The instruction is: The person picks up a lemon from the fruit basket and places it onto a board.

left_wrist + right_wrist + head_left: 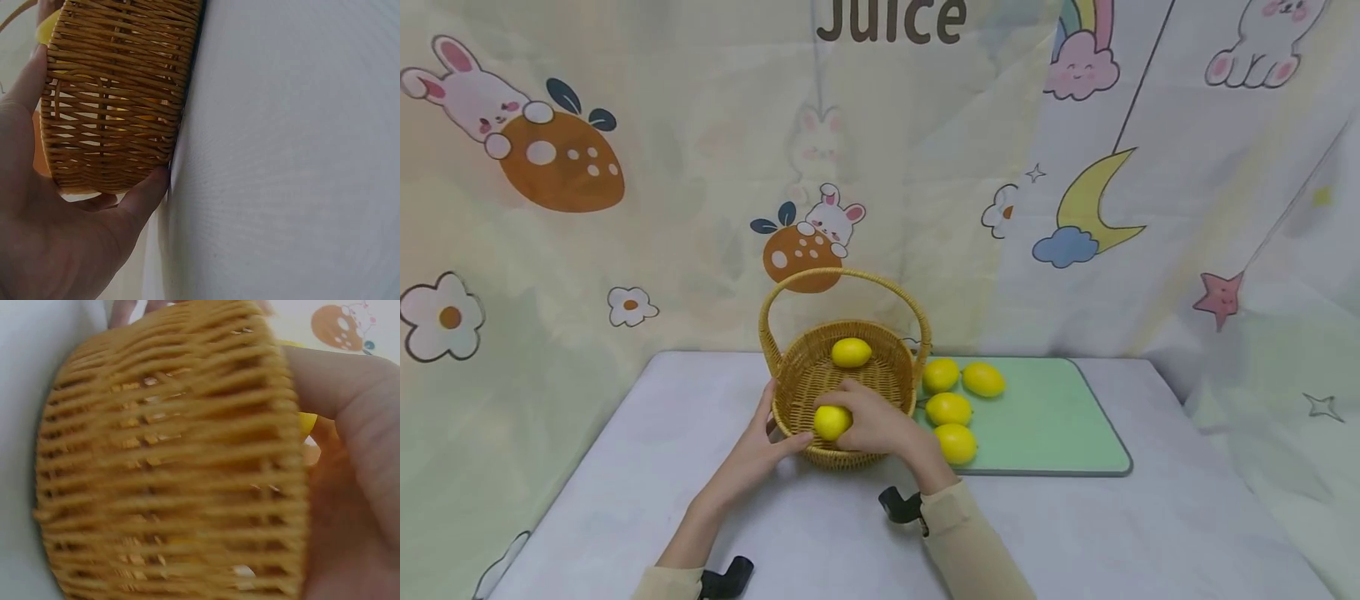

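Observation:
A round wicker basket (842, 460) with a tall hoop handle stands at the middle of the table. My left hand (752, 454) grips its left side, the thumb near the front rim. The left wrist view shows that hand (62, 244) spread round the woven wall (112, 125). Reaching over the front right rim, my right hand (883, 421) holds a yellow lemon (831, 423) inside the basket. Another lemon (851, 352) lies towards the back of the basket. In the right wrist view the basket wall (175, 456) hides most of the held lemon.
A pale green cutting board (1037, 417) lies right of the basket, with several lemons (949, 409) on its left part. White cloth (700, 400) covers the table. Behind it hangs a printed backdrop (700, 208) with cartoon rabbits and flowers.

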Action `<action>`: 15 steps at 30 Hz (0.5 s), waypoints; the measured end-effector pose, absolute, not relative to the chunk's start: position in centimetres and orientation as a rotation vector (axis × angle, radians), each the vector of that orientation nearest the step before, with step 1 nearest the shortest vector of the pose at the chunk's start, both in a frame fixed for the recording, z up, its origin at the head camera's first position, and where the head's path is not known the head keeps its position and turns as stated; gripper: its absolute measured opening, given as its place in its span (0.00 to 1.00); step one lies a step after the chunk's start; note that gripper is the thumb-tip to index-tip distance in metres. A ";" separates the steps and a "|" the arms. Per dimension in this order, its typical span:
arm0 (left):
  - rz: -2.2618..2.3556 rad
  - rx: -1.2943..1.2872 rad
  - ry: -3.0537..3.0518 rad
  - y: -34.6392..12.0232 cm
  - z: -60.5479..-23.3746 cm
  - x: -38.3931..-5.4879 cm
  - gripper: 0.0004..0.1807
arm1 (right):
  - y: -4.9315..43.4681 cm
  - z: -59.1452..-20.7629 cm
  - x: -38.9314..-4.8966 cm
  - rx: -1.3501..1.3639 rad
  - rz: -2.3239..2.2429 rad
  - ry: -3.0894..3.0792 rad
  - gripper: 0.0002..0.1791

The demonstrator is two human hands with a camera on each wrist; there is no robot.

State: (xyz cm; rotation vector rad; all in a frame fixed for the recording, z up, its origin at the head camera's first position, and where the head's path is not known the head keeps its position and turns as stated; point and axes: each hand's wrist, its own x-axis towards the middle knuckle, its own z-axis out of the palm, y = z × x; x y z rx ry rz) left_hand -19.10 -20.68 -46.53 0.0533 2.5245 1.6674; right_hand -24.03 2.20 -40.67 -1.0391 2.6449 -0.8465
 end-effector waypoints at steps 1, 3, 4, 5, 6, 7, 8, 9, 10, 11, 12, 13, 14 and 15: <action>1.668 0.057 2.524 -20.7 -46.6 -19.1 0.60 | 2.4 -40.6 -23.9 -1.038 -0.865 2.643 0.36; 1.673 0.058 2.524 -20.8 -46.7 -19.1 0.60 | 2.8 -40.3 -23.8 -1.036 -0.896 2.644 0.37; 1.680 0.056 2.521 -20.8 -46.7 -19.1 0.60 | 3.0 -40.1 -23.7 -1.031 -0.908 2.646 0.37; 1.682 0.058 2.518 -20.8 -46.7 -19.1 0.59 | 3.2 -39.9 -23.6 -1.025 -0.922 2.648 0.37; 1.683 0.059 2.516 -20.8 -46.8 -19.0 0.59 | 3.5 -39.8 -23.6 -1.029 -0.927 2.656 0.37; 1.681 0.060 2.515 -20.8 -46.8 -19.0 0.59 | 3.7 -39.6 -23.4 -1.028 -0.936 2.661 0.37; 1.683 0.060 2.512 -20.8 -46.8 -19.0 0.59 | 4.0 -39.4 -23.4 -1.029 -0.941 2.670 0.37; 1.682 0.060 2.512 -20.8 -46.8 -19.0 0.60 | 4.4 -39.2 -23.3 -1.031 -0.948 2.677 0.36; 1.681 0.058 2.509 -20.7 -46.8 -19.1 0.60 | 4.7 -39.0 -23.2 -1.032 -0.958 2.683 0.36; 1.679 0.057 2.509 -20.7 -46.8 -19.1 0.60 | 5.0 -38.8 -23.1 -1.036 -0.969 2.687 0.35; 1.679 0.055 2.509 -20.7 -46.7 -19.1 0.60 | 5.4 -38.5 -23.0 -1.034 -0.983 2.686 0.35; 1.680 0.054 2.510 -20.6 -46.7 -19.1 0.60 | 5.8 -38.2 -22.9 -1.022 -0.999 2.684 0.34; 1.683 0.052 2.508 -20.6 -46.7 -19.2 0.60 | 6.2 -38.0 -22.9 -1.013 -1.013 2.683 0.34; 1.681 0.052 2.509 -20.6 -46.7 -19.2 0.60 | 6.6 -37.7 -22.8 -1.003 -1.034 2.674 0.33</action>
